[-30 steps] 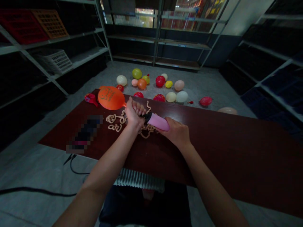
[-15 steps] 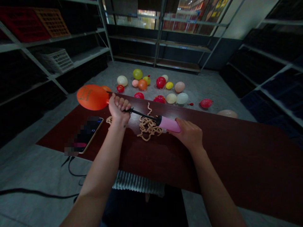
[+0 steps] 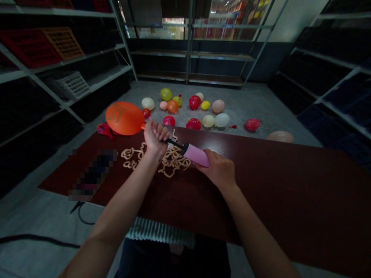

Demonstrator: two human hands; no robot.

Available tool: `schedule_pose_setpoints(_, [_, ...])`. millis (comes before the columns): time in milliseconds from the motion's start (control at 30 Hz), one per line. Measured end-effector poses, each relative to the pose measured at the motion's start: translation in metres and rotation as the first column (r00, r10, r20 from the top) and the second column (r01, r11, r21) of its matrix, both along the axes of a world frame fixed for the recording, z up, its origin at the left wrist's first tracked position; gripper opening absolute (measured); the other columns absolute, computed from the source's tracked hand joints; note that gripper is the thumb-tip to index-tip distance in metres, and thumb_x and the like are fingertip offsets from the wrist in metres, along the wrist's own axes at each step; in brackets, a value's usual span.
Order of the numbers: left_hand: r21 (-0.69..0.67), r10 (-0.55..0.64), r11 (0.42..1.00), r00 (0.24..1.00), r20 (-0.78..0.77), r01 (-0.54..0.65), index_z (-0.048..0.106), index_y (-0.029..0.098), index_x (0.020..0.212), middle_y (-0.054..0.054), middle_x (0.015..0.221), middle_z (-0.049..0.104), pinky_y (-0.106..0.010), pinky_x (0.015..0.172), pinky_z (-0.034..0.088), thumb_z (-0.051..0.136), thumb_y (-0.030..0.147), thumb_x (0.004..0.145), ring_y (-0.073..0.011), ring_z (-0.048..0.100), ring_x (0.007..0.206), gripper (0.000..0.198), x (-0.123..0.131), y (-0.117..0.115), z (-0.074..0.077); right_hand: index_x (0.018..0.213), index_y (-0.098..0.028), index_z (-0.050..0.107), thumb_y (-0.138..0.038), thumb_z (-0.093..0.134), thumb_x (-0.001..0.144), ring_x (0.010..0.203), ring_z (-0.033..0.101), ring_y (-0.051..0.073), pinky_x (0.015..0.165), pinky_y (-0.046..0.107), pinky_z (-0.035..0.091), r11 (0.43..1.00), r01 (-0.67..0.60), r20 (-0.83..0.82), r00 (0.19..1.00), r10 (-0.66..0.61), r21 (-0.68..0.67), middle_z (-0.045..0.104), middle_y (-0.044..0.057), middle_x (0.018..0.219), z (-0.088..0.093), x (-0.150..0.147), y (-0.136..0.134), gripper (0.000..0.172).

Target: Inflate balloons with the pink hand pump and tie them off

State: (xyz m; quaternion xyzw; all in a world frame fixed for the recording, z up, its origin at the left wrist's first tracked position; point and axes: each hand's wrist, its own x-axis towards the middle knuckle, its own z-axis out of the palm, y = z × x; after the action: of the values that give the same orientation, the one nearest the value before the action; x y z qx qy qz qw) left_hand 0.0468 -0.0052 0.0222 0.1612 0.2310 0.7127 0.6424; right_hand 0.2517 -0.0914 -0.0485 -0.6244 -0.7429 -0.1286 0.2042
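My left hand [image 3: 156, 136] is closed around the neck of an inflated orange balloon [image 3: 125, 119] and the front end of a hand balloon pump [image 3: 196, 155]. Dark markings show on the balloon, which points to the left. The pump has a pink barrel and a black rod; a short length of rod shows between my hands. Fingers wrapped, my right hand [image 3: 218, 169] grips the rear of the pink barrel. Beneath the pump, a tangle of beige cord-like strands [image 3: 171, 164] lies on the dark red-brown table [image 3: 203, 208]. The nozzle inside my left hand is hidden.
Red and pink limp balloons [image 3: 106, 131] lie at the table's far left corner. A blurred-out phone [image 3: 94, 173] rests at the left. Several inflated balloons [image 3: 194, 102] are on the floor beyond the table. Shelving [image 3: 189, 54] with crates [image 3: 62, 41] stands around; a cable [image 3: 37, 240] runs along the floor.
My hands have come closer together, and less of the pump's black rod shows between them. The balloon and left hand appear farther right; the view has shifted slightly.
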Motion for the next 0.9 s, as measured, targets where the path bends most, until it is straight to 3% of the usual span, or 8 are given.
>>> schedule_pose_setpoints(200, [-0.014, -0.131, 0.991, 0.989, -0.062, 0.131, 0.026, 0.018, 0.052, 0.007, 0.039, 0.020, -0.021, 0.033, 0.015, 0.050, 0.041, 0.106, -0.0056, 0.017, 0.029, 0.063, 0.057, 0.002, 0.011, 0.105, -0.020, 0.069, -0.064, 0.066, 0.085, 0.069, 0.070, 0.022, 0.058, 0.030, 0.030, 0.993, 0.101, -0.156, 0.982, -0.108, -0.055, 0.077, 0.006, 0.085, -0.004, -0.004, 0.002, 0.049])
schedule_pose_setpoints(367, [-0.038, -0.155, 0.987, 0.988, -0.027, 0.154, 0.026, 0.017, 0.052, 0.006, 0.038, 0.019, -0.021, 0.034, 0.014, 0.038, 0.032, 0.110, -0.0063, 0.019, 0.028, 0.061, 0.068, 0.011, 0.006, 0.105, -0.022, 0.070, -0.064, 0.067, 0.084, 0.071, 0.070, 0.021, 0.059, 0.030, 0.029, 0.988, 0.150, -0.150, 0.977, -0.152, -0.025, 0.077, 0.005, 0.086, -0.011, 0.006, 0.009, 0.047])
schedule_pose_setpoints(500, [-0.141, -0.078, 0.986, 0.996, 0.045, 0.084, 0.023, 0.018, 0.054, 0.007, 0.039, 0.018, -0.021, 0.035, 0.015, 0.036, 0.030, 0.110, -0.0064, 0.018, 0.028, 0.058, 0.050, 0.014, -0.009, 0.104, -0.023, 0.070, -0.068, 0.063, 0.085, 0.073, 0.069, 0.020, 0.059, 0.030, 0.027, 0.995, 0.095, -0.082, 0.992, -0.096, -0.016, 0.077, 0.005, 0.089, -0.015, 0.003, 0.017, 0.050])
schedule_pose_setpoints(600, [-0.142, -0.023, 0.989, 0.998, 0.055, 0.031, 0.022, 0.018, 0.054, 0.006, 0.038, 0.019, -0.021, 0.035, 0.015, 0.035, 0.030, 0.110, -0.0068, 0.018, 0.029, 0.058, 0.027, 0.012, -0.015, 0.105, -0.023, 0.070, -0.071, 0.062, 0.085, 0.073, 0.068, 0.019, 0.060, 0.029, 0.027, 0.999, 0.037, -0.047, 0.998, -0.037, -0.007, 0.077, 0.004, 0.088, -0.016, -0.004, 0.019, 0.053])
schedule_pose_setpoints(733, [-0.147, 0.034, 0.989, 0.997, 0.074, -0.023, 0.022, 0.018, 0.054, 0.006, 0.039, 0.019, -0.021, 0.036, 0.016, 0.035, 0.029, 0.109, -0.0068, 0.019, 0.030, 0.058, -0.011, 0.012, -0.016, 0.101, -0.022, 0.071, -0.069, 0.063, 0.085, 0.069, 0.066, 0.017, 0.061, 0.029, 0.028, 1.000, -0.017, 0.027, 0.999, 0.017, 0.014, 0.076, 0.003, 0.085, -0.017, -0.004, 0.018, 0.050])
schedule_pose_setpoints(900, [-0.121, 0.137, 0.985, 0.979, 0.152, -0.120, 0.021, 0.019, 0.056, 0.007, 0.041, 0.018, -0.021, 0.036, 0.017, 0.035, 0.028, 0.109, -0.0062, 0.020, 0.030, 0.055, -0.047, 0.019, -0.012, 0.107, -0.020, 0.073, -0.073, 0.057, 0.088, 0.069, 0.064, 0.019, 0.062, 0.030, 0.031, 0.991, -0.037, 0.165, 0.986, 0.016, 0.125, 0.074, 0.006, 0.082, -0.009, 0.024, 0.018, 0.059])
